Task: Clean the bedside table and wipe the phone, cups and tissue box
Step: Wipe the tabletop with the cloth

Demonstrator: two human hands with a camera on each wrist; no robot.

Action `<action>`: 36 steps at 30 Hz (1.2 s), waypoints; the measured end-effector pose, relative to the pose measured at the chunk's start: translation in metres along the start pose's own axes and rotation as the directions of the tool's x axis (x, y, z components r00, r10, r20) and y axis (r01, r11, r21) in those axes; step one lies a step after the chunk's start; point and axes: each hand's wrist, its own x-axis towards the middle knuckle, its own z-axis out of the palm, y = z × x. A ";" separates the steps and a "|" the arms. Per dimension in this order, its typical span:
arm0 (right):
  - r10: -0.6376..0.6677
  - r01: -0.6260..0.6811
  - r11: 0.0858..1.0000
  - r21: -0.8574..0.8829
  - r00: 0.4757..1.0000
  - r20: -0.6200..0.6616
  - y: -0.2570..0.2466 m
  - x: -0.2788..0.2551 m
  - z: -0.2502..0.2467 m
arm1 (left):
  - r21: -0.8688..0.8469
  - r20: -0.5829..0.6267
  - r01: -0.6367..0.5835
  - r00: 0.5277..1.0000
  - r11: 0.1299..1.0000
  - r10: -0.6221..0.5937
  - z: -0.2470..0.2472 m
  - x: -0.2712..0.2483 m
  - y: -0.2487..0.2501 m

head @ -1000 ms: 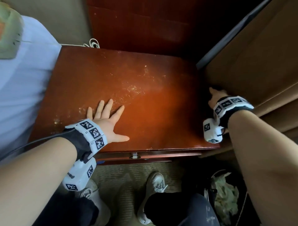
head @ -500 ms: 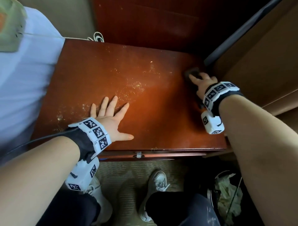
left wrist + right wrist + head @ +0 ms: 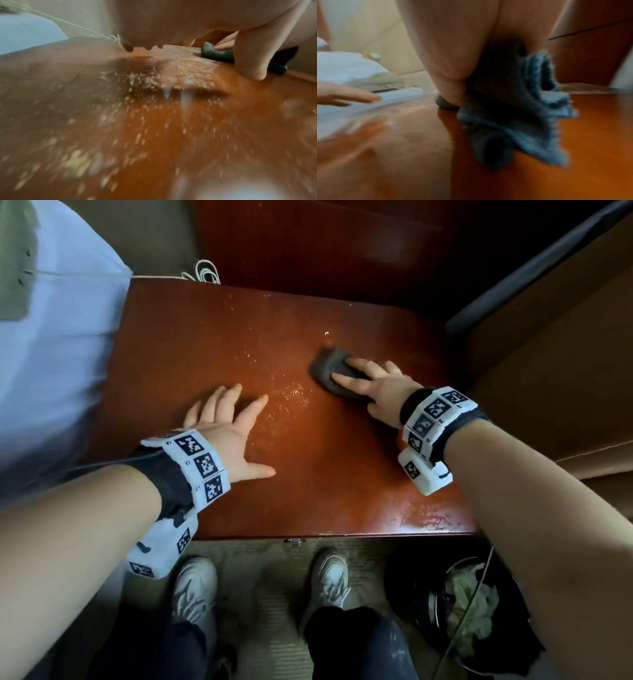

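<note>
Left hand (image 3: pixel 228 430) lies flat on the reddish-brown desk (image 3: pixel 342 491), fingers spread straight, holding nothing. Pale crumbs and dust (image 3: pixel 291 395) speckle the glossy top between the hands. Right hand (image 3: pixel 380 392) presses a crumpled grey cloth (image 3: pixel 330 368) against the desk's right-centre, fingers extended over it.

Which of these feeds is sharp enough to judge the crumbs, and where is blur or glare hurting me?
Head view: sharpest, crumbs readable, corners dark, wide-angle bending at the edges. Left wrist view: tabletop smeared, pale glare at the bottom right, left hand out of focus. Right wrist view: blurred throughout, only the grey cloth under the right hand recognisable.
</note>
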 end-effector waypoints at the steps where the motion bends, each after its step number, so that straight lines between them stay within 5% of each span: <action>1: 0.070 -0.071 0.997 0.028 0.997 0.007 0.012 0.002 -0.004 | 0.005 0.018 0.002 1.000 1.000 -0.002 -0.006 0.004 0.001; 3: 0.335 -0.332 0.929 0.160 0.942 0.008 0.038 0.004 -0.013 | 0.021 0.065 0.004 0.998 1.000 -0.006 -0.013 0.013 0.005; 5: 0.574 -0.566 0.791 0.233 0.818 0.038 0.057 0.006 -0.022 | 0.034 0.100 0.012 0.995 0.999 -0.015 -0.013 0.020 0.005; 7: 0.637 -0.621 0.745 0.244 0.771 0.018 0.061 0.010 -0.032 | 0.041 0.119 0.029 0.992 0.999 -0.033 -0.012 0.024 0.002; 9: 0.536 -0.504 0.810 0.299 0.843 -0.032 0.047 0.018 -0.038 | 0.067 0.145 0.027 0.989 0.997 -0.037 -0.011 0.025 -0.001; 11: 0.246 -0.212 0.931 0.299 0.966 -0.082 0.018 0.028 -0.034 | 0.098 0.161 0.021 0.986 0.995 -0.037 -0.011 0.027 -0.002; 14: -0.156 0.153 0.983 0.102 0.988 0.020 -0.016 0.039 -0.022 | 0.128 0.192 0.022 0.980 0.992 -0.047 -0.011 0.029 -0.002; 16: -0.085 0.083 0.995 0.058 0.996 0.028 -0.001 0.050 -0.027 | 0.134 0.214 0.026 0.975 0.991 -0.054 -0.012 0.030 -0.001; 18: 0.198 -0.198 0.970 0.142 0.980 0.009 0.027 0.052 -0.037 | 0.127 0.216 0.033 0.975 0.991 -0.060 -0.012 0.031 -0.001; 20: 0.485 -0.481 0.859 0.176 0.874 0.020 0.053 0.042 -0.043 | 0.123 0.210 0.032 0.976 0.992 -0.058 -0.012 0.031 -0.001; 22: 0.607 -0.605 0.787 0.122 0.795 0.023 0.064 0.035 -0.051 | 0.128 0.209 0.030 0.976 0.991 -0.057 -0.012 0.031 -0.002; 25: 0.524 -0.505 0.838 0.207 0.851 -0.047 0.045 0.047 -0.065 | 0.134 0.209 0.024 0.977 0.991 -0.052 -0.011 0.030 -0.002; 28: 0.116 -0.085 0.971 0.222 0.985 -0.128 -0.003 0.068 -0.068 | 0.140 0.207 0.020 0.977 0.990 -0.049 -0.010 0.030 -0.002; 30: -0.124 0.128 0.989 0.075 0.991 -0.050 -0.030 0.080 -0.061 | 0.135 0.206 0.021 0.977 0.991 -0.049 -0.009 0.031 -0.003; 32: -0.074 0.073 0.996 0.044 0.997 0.017 -0.030 0.093 -0.059 | 0.131 0.205 0.018 0.978 0.991 -0.045 -0.008 0.032 -0.003; 34: 0.153 -0.152 0.980 0.126 0.988 0.001 -0.011 0.091 -0.065 | 0.125 0.197 0.013 0.980 0.992 -0.038 -0.006 0.033 -0.004; 36: 0.393 -0.390 0.915 0.099 0.920 -0.007 0.020 0.075 -0.066 | 0.122 0.182 0.006 0.983 0.993 -0.028 -0.004 0.034 -0.005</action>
